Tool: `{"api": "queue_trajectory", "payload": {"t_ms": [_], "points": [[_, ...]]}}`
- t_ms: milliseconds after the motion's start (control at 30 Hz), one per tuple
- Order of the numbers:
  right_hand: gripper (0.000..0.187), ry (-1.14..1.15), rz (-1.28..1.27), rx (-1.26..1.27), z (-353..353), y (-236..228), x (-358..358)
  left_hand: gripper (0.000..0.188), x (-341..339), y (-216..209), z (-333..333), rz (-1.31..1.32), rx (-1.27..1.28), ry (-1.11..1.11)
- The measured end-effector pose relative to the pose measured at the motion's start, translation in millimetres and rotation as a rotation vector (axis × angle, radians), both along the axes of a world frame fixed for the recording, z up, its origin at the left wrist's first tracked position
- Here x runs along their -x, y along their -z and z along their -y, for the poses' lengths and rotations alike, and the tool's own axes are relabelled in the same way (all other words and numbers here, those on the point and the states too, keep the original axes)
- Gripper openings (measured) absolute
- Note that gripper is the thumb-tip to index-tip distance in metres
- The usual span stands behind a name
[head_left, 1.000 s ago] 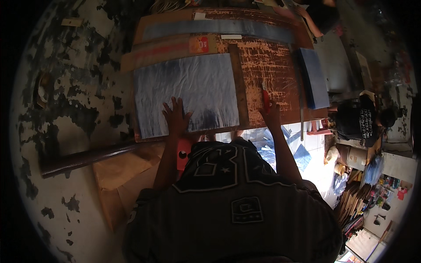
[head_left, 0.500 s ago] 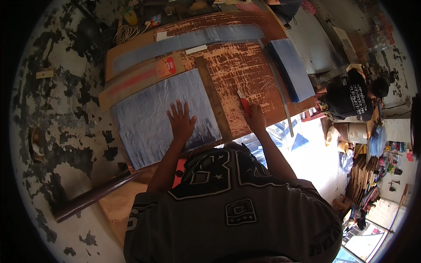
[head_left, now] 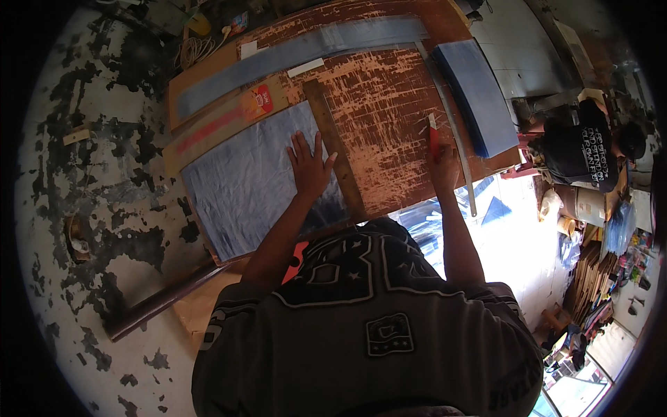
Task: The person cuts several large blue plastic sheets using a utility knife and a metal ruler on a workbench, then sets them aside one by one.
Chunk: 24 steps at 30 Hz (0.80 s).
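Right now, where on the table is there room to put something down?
The scratched bare wood between the wooden ruler and the right hand is free. The left side is crowded: the blue sheet under the left hand, plus cardboard.

Both forearms reach forward from the lower edge, away from the torso. The left hand (head_left: 309, 167) lies palm down, fingers (head_left: 297, 142) spread and straight, wrist level, elbow bent outward. The right hand (head_left: 442, 165) is curled in a closed grip, knuckles up, at the end of a nearly straight arm. The two hands are well apart.
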State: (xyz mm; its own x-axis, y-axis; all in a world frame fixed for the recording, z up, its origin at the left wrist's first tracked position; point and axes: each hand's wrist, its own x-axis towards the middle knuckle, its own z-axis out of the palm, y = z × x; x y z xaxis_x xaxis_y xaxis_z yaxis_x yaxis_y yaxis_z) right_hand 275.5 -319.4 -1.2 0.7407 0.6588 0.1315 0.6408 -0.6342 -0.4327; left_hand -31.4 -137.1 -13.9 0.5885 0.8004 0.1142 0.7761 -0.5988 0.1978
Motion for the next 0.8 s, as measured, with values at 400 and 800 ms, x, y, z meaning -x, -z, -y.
{"api": "queue_trajectory", "payload": {"t_ms": [400,800], "points": [[0.039,-0.335,-0.509,0.059,11,-23,96,0.081,13,3,-11,0.060,0.224,0.066],[0.068,-0.559,-0.394,0.360,-16,-35,184,0.115,21,-5,-19,0.020,0.359,0.128]]}}
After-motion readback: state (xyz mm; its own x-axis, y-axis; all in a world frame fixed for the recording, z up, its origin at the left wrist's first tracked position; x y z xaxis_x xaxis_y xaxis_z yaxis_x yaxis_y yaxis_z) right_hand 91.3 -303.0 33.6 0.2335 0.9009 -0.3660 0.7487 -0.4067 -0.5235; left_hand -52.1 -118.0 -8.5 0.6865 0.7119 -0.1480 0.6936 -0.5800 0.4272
